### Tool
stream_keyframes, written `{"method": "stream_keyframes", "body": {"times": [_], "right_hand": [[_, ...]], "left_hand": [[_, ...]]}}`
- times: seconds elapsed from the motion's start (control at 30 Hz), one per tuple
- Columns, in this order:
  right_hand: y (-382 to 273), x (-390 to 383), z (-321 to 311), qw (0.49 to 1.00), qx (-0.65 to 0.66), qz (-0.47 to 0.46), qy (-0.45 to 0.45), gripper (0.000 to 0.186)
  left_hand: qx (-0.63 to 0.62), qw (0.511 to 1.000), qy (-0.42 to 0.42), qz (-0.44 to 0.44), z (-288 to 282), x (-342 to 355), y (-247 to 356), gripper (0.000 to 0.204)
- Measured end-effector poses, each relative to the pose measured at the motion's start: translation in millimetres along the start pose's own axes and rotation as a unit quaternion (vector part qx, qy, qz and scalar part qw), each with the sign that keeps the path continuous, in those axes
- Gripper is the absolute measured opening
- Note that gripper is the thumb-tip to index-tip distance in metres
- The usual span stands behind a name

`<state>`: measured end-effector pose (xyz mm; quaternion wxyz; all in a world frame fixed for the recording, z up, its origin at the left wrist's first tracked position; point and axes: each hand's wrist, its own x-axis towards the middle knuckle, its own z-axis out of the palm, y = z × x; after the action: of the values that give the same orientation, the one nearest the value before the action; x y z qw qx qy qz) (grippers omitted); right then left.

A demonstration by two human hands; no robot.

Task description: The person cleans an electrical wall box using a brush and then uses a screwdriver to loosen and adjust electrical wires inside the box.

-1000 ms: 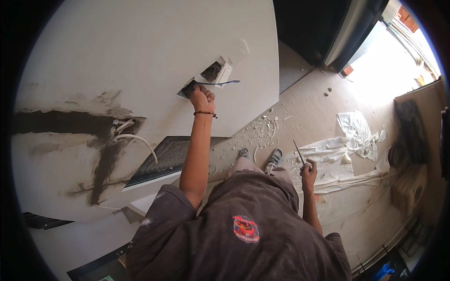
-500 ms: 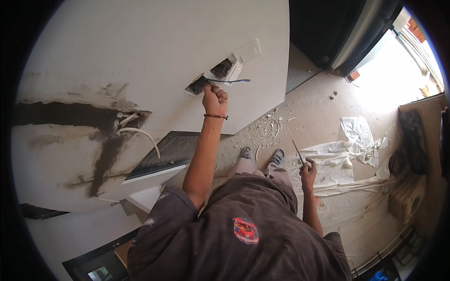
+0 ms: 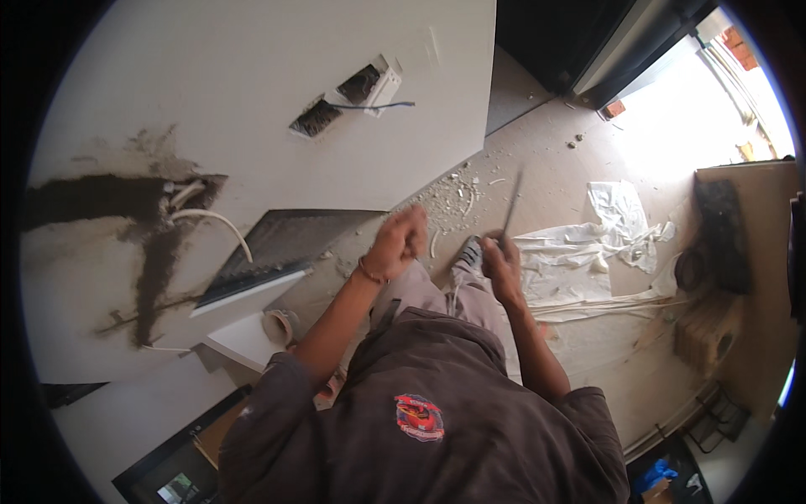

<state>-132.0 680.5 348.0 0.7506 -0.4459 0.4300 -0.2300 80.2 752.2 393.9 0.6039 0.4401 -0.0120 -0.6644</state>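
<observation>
My left hand (image 3: 399, 242) is in front of my legs, off the wall, with its fingers curled together and a little blurred. What lies inside them, if anything, is hidden. In my right hand (image 3: 504, 265) is a thin, long metal tool with a narrow tip (image 3: 514, 202), pointing away from me; its exact kind cannot be made out. The white wall has two rectangular cut-outs, a near one (image 3: 316, 118) and a far one (image 3: 361, 82). A dark blue cable (image 3: 374, 106) sticks out across them, beside a white socket frame (image 3: 386, 91).
Left on the wall, a rough dark channel (image 3: 101, 202) holds pipes and a loose white conduit (image 3: 220, 218). Rubble (image 3: 457, 193) litters the floor at the wall's foot. White plastic sheeting (image 3: 562, 260) spreads to the right. A bright doorway (image 3: 680, 101) stands far right.
My left hand has left the near wall cut-out and come down toward my body. My right hand, with the metal tool, has moved left and forward, closer to the left one.
</observation>
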Motion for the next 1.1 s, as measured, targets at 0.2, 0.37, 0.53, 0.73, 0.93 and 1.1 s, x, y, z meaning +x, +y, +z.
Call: {"method": "stream_keyframes", "body": {"times": [0.2, 0.37, 0.53, 0.73, 0.93, 1.1], "right_hand": [[7.9, -19.1, 25.4, 0.949, -0.204, -0.043, -0.238, 0.024], [25.2, -57.2, 44.9, 0.876, -0.296, -0.062, -0.375, 0.026], [53.5, -101.4, 78.7, 0.781, -0.358, -0.106, -0.502, 0.025], [124.2, -205.0, 112.8, 0.73, -0.345, -0.133, -0.574, 0.019], [167.1, -311.8, 131.6, 0.689, -0.343, -0.166, -0.616, 0.016], [189.3, -358.6, 138.4, 0.64, -0.332, -0.179, -0.669, 0.019]], "left_hand": [[-0.022, 0.993, -0.023, -0.115, -23.3, -72.6, -89.7, 0.012], [-0.039, 0.993, -0.026, -0.111, -57.9, -142.0, -132.1, 0.011], [-0.074, 0.997, -0.006, -0.014, -83.4, -221.3, -186.4, 0.012], [0.164, 0.937, 0.252, 0.177, -119.0, -315.3, -303.9, 0.02], [0.357, 0.748, 0.494, 0.263, -115.2, -405.7, -405.2, 0.028], [0.164, 0.802, 0.486, 0.305, -86.0, -445.5, -435.0, 0.026]]}}
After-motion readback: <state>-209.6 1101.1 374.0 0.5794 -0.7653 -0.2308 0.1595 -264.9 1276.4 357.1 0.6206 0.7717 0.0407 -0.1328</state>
